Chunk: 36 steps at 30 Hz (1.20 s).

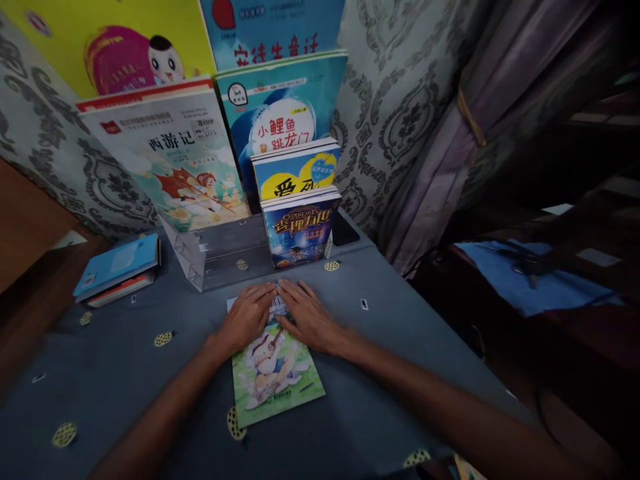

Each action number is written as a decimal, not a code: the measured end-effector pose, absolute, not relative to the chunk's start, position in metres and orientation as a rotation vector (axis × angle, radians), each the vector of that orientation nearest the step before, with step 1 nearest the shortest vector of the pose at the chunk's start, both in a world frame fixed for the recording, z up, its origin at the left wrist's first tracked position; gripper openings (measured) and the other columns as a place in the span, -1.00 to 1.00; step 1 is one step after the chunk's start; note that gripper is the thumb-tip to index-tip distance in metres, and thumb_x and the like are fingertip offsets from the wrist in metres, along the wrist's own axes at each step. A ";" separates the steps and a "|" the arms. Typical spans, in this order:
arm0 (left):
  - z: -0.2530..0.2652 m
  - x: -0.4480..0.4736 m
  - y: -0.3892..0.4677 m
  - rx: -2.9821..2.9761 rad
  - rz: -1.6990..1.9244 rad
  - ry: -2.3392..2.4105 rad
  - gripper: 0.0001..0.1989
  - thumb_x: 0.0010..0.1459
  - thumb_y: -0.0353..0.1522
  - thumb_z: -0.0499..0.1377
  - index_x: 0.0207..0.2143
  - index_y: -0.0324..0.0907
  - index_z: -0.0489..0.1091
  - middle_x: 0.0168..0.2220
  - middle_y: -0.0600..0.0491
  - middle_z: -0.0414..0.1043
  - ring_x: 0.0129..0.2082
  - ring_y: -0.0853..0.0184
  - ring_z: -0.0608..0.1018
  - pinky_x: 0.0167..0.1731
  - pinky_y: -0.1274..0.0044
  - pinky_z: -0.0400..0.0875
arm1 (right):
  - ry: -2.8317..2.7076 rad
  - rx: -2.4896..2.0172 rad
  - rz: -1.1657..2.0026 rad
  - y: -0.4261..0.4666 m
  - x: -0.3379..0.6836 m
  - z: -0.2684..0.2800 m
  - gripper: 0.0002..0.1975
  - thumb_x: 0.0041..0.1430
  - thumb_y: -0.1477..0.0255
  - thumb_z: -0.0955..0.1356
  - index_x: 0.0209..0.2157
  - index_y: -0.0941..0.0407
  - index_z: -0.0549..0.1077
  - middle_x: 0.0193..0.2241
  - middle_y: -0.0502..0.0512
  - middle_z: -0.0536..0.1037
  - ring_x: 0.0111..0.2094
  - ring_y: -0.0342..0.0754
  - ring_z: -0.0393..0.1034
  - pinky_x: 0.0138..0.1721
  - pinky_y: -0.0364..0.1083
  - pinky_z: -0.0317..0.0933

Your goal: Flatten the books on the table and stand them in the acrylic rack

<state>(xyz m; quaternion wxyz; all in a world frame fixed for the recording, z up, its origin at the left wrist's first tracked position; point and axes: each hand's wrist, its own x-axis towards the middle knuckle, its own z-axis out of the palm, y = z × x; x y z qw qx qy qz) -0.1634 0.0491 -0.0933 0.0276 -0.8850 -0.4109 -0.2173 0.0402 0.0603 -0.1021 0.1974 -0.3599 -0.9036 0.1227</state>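
Observation:
A thin picture book point(275, 373) with a green cover lies flat on the table, turned slightly. My left hand point(249, 315) rests palm down on its upper left part, fingers stretched out. My right hand point(309, 317) lies flat over the upper right part, thumb apart from the fingers. The fingertips of both hands meet near the book's top edge and cover most of its title. Just beyond them stands a clear book stand point(220, 257) holding upright books, with a small dark blue book point(301, 230) at its front right.
Taller books, among them a white one point(175, 160) and a teal one point(285, 100), stand at the back. A blue book point(117, 267) tops a small pile at the left. Behind the stand's right side is a dark flat object point(345, 231). A tied curtain point(435, 153) hangs past the table's right edge.

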 end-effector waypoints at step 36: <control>-0.096 -0.162 0.043 -2.744 -0.740 -1.179 -0.64 0.33 -0.43 0.02 0.11 -0.21 0.41 0.11 -0.14 0.49 0.12 0.15 0.52 0.14 0.20 0.41 | -2.557 -1.011 0.366 0.043 0.052 -0.107 -0.37 0.38 0.25 0.21 0.36 0.28 0.12 0.34 0.43 0.18 0.38 0.17 0.02 0.35 0.27 -0.04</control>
